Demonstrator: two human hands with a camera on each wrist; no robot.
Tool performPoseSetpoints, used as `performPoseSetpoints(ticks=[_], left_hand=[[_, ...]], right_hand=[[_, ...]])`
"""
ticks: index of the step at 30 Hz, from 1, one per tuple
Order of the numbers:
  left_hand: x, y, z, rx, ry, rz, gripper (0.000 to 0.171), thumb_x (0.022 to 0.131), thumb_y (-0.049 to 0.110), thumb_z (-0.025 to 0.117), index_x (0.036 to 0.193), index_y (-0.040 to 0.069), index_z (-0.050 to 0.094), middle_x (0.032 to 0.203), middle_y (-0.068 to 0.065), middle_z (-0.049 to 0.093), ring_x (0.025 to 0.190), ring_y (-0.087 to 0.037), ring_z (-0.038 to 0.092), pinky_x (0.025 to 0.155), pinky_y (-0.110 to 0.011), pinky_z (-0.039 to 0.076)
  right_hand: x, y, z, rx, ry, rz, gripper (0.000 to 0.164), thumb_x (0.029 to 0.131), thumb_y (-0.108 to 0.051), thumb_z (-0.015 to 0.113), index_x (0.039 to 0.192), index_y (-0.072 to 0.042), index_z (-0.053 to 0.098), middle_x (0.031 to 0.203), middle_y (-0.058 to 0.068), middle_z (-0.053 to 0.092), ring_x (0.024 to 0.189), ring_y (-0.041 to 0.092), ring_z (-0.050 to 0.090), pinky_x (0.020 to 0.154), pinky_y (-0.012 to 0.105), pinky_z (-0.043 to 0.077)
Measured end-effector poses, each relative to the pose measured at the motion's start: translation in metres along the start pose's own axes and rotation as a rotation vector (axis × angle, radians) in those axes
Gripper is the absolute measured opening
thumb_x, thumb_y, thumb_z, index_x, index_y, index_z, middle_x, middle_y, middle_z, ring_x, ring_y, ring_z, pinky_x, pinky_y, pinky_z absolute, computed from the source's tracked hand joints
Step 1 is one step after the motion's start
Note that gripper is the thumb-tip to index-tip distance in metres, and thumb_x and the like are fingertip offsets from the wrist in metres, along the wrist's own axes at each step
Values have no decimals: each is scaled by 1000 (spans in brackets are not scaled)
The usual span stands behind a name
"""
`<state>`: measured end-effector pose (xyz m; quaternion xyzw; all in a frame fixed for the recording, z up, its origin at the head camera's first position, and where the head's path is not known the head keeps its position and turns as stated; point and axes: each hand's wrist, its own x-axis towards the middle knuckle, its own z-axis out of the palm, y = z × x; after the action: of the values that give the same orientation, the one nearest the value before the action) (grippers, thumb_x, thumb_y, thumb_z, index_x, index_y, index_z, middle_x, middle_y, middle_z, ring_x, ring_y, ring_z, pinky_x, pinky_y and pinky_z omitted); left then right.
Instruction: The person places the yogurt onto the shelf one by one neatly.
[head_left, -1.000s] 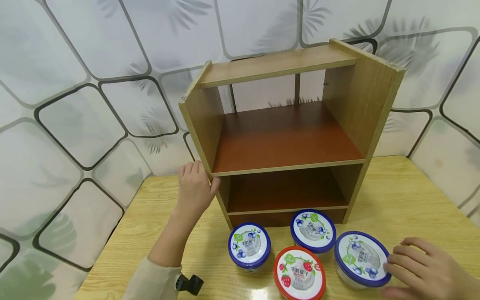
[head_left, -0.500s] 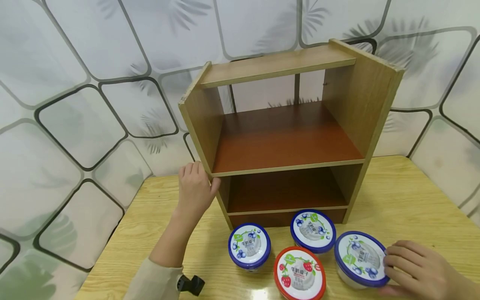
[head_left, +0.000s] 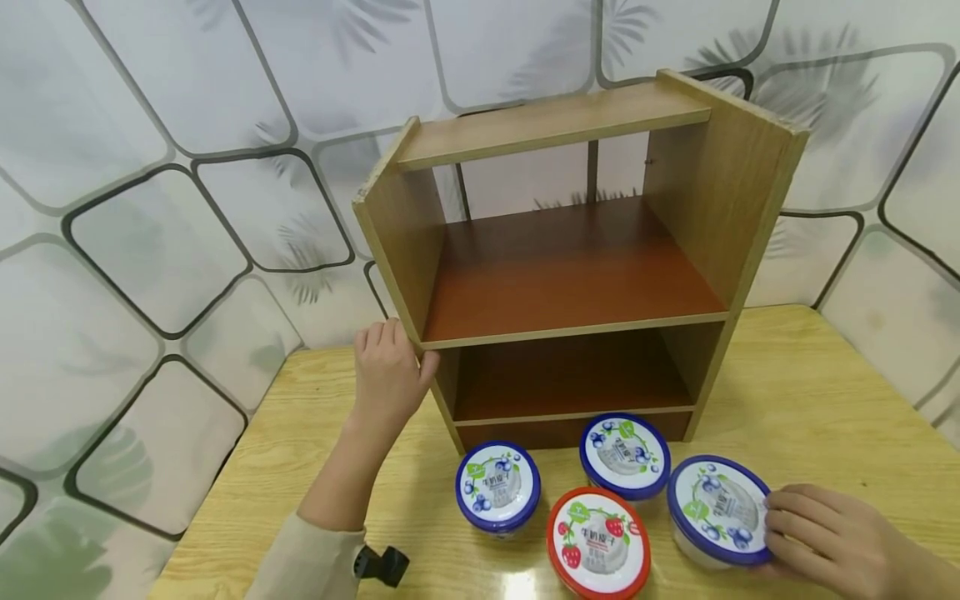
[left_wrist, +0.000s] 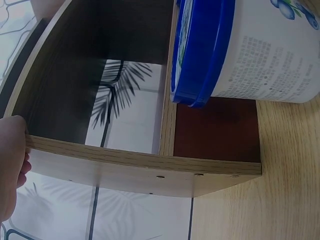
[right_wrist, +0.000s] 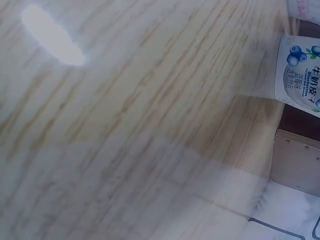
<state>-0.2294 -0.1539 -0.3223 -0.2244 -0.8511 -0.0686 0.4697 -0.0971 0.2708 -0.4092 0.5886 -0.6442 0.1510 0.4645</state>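
Observation:
My left hand (head_left: 390,375) grips the left side panel of a small wooden shelf unit (head_left: 573,271), fingers outside and thumb at the middle shelf's front edge. In the left wrist view, that hand (left_wrist: 11,165) holds the panel's edge. At the lower right, my right hand (head_left: 840,537) holds the right side of a lidded tub (head_left: 718,508) with a blue rim and blueberry print; its thumb is mostly hidden. Beside it stand a red-rimmed strawberry tub (head_left: 597,542) and two more blueberry tubs, one in the middle (head_left: 625,454) and one at left (head_left: 497,486).
The shelf unit stands on a wood-grain table (head_left: 292,433), against a patterned wall covering (head_left: 210,108). In the left wrist view, a blue-lidded tub (left_wrist: 270,55) looms close before the shelf. The right wrist view shows tabletop (right_wrist: 125,100) and a blueberry tub (right_wrist: 300,75).
My right hand has moved slightly left, its fingers closing around the right blueberry tub's edge. The left hand keeps its hold, and the view has tilted down a little.

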Motion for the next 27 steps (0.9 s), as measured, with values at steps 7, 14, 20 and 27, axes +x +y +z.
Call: performPoseSetpoints(ticks=[7, 14, 20, 27], left_hand=[[0, -1, 3, -6, 22, 6, 25, 81, 21, 52, 75, -3, 51, 68, -17, 54, 67, -35, 50, 67, -44, 37], [0, 0, 2, -16, 20, -2, 26, 80, 22, 54, 77, -4, 52, 69, -17, 55, 68, -36, 50, 69, -45, 38], [-2, 0, 2, -25, 12, -9, 27, 81, 23, 51, 78, -4, 52, 70, -18, 55, 69, -36, 50, 70, -46, 37], [0, 0, 3, -27, 41, 0, 25, 80, 22, 53, 78, -3, 51, 68, -17, 54, 67, -35, 49, 68, -45, 36]], right_hand=[[-2, -1, 0, -15, -25, -32, 32, 92, -30, 57, 67, -9, 61, 64, 3, 61, 59, 16, 57, 48, 27, 45], [-5, -1, 1, -21, -5, -40, 31, 92, -28, 58, 68, -8, 62, 65, 4, 62, 59, 16, 57, 45, 26, 44], [-2, 3, -3, -19, -32, -41, 30, 94, -24, 54, 73, -6, 63, 70, 6, 62, 64, 18, 57, 55, 26, 45], [14, 13, -6, -85, -17, -53, 33, 95, -26, 53, 70, -5, 60, 66, 5, 60, 59, 18, 54, 45, 25, 43]])
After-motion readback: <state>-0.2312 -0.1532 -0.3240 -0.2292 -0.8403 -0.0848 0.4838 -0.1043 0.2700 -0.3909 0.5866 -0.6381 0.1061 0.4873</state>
